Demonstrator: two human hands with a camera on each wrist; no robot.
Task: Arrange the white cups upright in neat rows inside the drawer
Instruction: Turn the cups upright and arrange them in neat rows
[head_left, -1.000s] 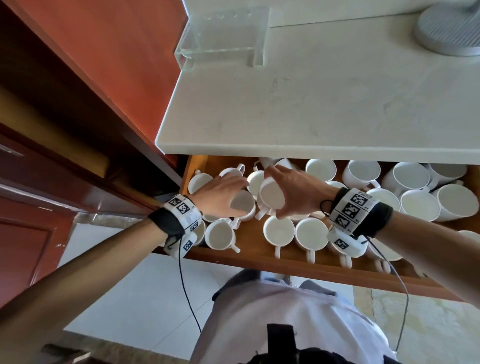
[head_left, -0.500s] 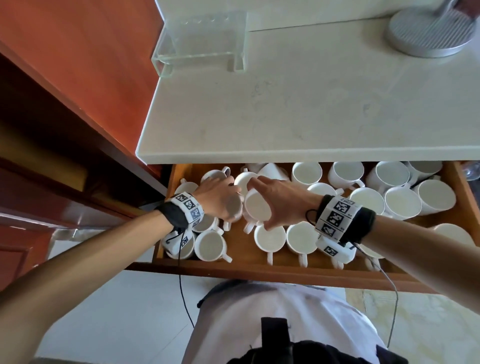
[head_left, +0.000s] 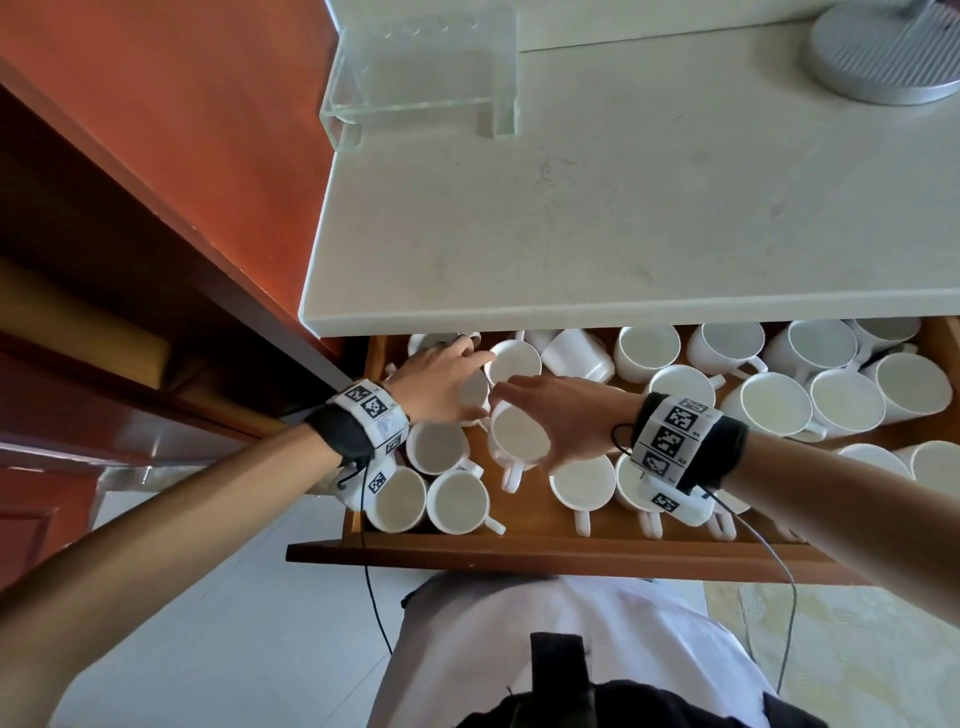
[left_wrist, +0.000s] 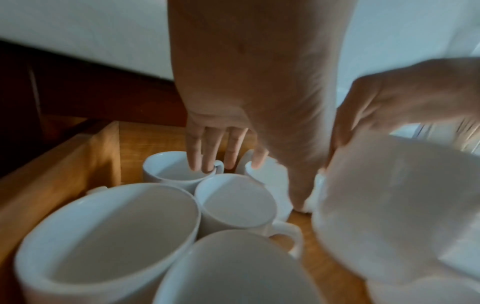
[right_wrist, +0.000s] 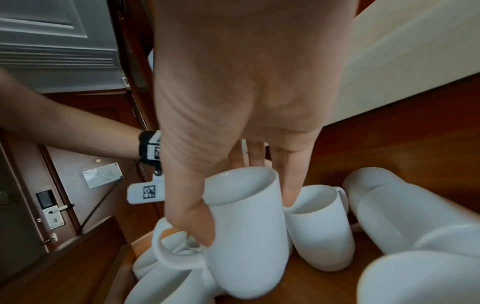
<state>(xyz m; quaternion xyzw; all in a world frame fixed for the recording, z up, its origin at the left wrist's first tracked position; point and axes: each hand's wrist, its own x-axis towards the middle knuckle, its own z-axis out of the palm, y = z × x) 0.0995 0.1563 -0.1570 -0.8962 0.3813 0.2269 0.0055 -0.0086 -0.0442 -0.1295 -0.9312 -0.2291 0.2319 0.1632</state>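
White ceramic cups (head_left: 457, 503) already stand upright along the drawer's (head_left: 519, 553) near edge at its left corner, handles toward the front. Just behind them the right hand (head_left: 566, 421) is clamped on a lifted cup (head_left: 519, 436), thumb by the handle and fingers over the rim, tilted rather than level. Beside it the left hand (head_left: 441, 384) reaches into the back left corner with its grip apart, straight fingers (left_wrist: 197, 152) touching the rim of a rear cup (left_wrist: 176, 174). I judge the row behind the front one is being filled; next the lifted cup wants levelling and setting into the gap. Farther right, one cup lies on its side (head_left: 576, 353) among loose ones. Above sits the pale stone bench (head_left: 623, 208) with a clear acrylic stand (head_left: 421, 78).
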